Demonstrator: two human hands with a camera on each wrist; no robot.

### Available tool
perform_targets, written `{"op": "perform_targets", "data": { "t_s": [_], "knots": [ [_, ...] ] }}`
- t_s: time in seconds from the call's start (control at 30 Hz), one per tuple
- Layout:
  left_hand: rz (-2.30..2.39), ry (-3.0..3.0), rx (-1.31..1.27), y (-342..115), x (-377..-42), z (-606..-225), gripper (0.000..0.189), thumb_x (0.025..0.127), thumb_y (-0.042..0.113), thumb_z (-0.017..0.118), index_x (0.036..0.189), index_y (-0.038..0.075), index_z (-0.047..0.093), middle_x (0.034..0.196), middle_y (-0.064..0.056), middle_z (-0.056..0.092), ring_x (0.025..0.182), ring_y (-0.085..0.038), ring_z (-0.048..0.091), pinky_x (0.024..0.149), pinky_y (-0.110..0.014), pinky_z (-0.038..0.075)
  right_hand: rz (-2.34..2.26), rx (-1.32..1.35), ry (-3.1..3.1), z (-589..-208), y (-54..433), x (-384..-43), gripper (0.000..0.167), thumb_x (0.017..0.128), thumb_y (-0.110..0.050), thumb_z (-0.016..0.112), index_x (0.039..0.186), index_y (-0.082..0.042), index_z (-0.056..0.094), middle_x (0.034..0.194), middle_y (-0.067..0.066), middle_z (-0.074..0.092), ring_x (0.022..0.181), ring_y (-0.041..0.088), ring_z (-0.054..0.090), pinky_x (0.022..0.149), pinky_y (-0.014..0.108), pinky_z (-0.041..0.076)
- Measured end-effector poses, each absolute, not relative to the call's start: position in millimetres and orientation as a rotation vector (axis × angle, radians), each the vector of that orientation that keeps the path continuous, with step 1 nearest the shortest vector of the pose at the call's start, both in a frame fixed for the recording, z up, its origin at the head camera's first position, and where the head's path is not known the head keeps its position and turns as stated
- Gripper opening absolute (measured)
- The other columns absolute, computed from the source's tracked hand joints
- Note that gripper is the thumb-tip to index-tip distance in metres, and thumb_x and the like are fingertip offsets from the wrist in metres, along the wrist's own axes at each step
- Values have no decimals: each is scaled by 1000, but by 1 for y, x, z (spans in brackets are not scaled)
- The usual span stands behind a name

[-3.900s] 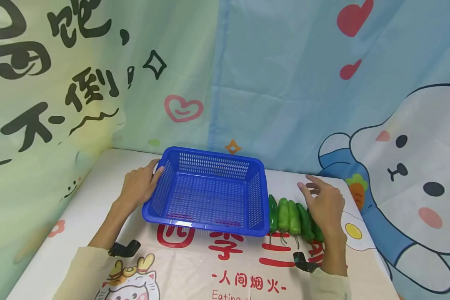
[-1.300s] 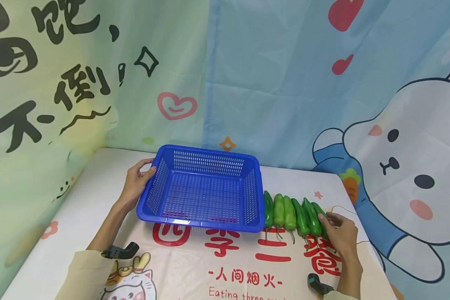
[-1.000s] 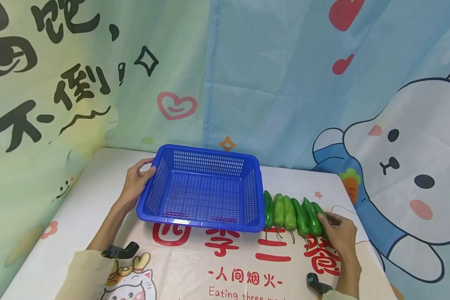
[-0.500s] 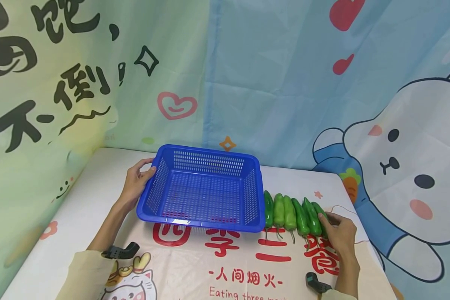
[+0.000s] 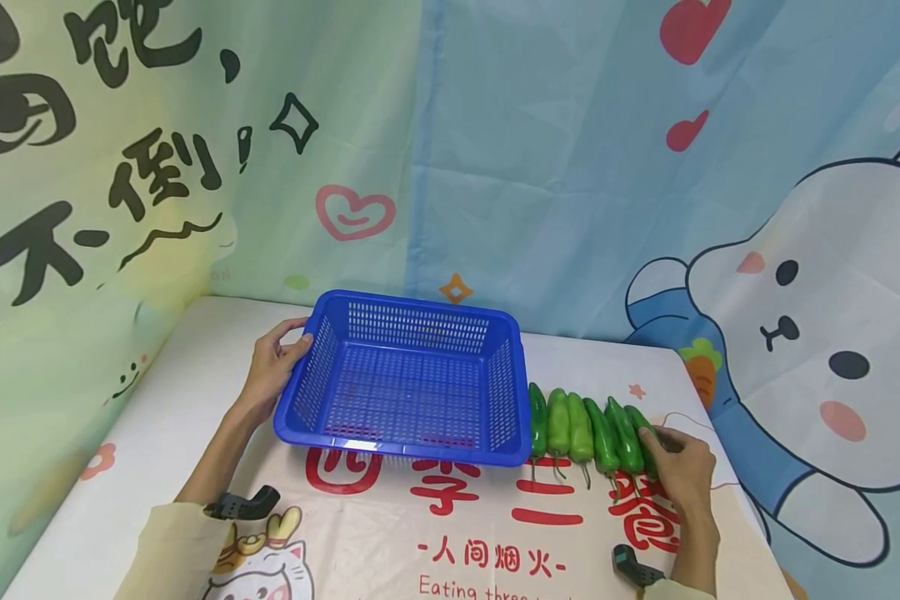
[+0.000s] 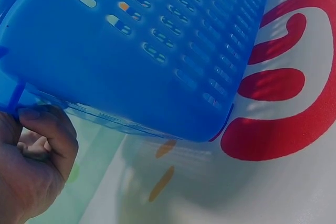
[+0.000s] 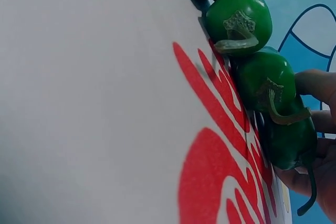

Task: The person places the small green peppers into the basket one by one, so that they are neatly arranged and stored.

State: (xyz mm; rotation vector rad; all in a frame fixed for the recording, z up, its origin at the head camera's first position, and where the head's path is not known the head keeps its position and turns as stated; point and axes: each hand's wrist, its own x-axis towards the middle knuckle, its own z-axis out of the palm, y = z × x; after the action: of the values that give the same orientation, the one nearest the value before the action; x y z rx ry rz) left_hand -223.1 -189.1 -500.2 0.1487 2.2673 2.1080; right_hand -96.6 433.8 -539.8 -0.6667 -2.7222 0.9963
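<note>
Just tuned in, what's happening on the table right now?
A person is working with both bare hands at a cloth-covered table. The left hand grips the left rim of an empty blue basket, whose left side is tipped up off the cloth in the left wrist view. The right hand has its fingers around the rightmost pepper of six green peppers lined up side by side just right of the basket. That pepper lies in the row, not lifted.
</note>
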Motion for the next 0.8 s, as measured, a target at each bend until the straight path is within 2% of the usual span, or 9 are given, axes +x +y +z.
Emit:
{"op": "perform_targets", "data": {
  "t_s": [0.13,0.23,0.6,0.8],
  "knots": [
    [2110,2268,146,-189,-223,-501,51,116,25,55,159,-1,46,94,1,81,76,-13,81,64,-27,67,1013,-687,-2709,-539,433,-95,58,111,-41,62,142,8,66,138,35,68,127,47,65,85,6,39],
    [2113,2264,146,-189,-223,-501,51,116,25,55,159,-1,46,94,1,81,76,-13,81,64,-27,67,1024,-699,-2693,-538,433,-95,58,111,-40,63,142,9,66,137,35,68,125,47,66,76,-3,32],
    [2140,2230,138,-188,-224,-500,50,116,23,55,159,-2,46,92,2,81,76,-13,81,64,-27,67,1093,-757,-2593,-540,432,-93,61,111,-43,62,143,9,66,139,36,67,127,46,65,74,-3,34],
    [2151,2224,137,-188,-223,-500,50,116,24,55,158,-2,47,93,1,81,76,-13,81,64,-27,67,1114,-817,-2555,-540,431,-94,63,111,-47,60,144,6,66,142,34,66,130,44,63,81,6,37]
  ]
}}
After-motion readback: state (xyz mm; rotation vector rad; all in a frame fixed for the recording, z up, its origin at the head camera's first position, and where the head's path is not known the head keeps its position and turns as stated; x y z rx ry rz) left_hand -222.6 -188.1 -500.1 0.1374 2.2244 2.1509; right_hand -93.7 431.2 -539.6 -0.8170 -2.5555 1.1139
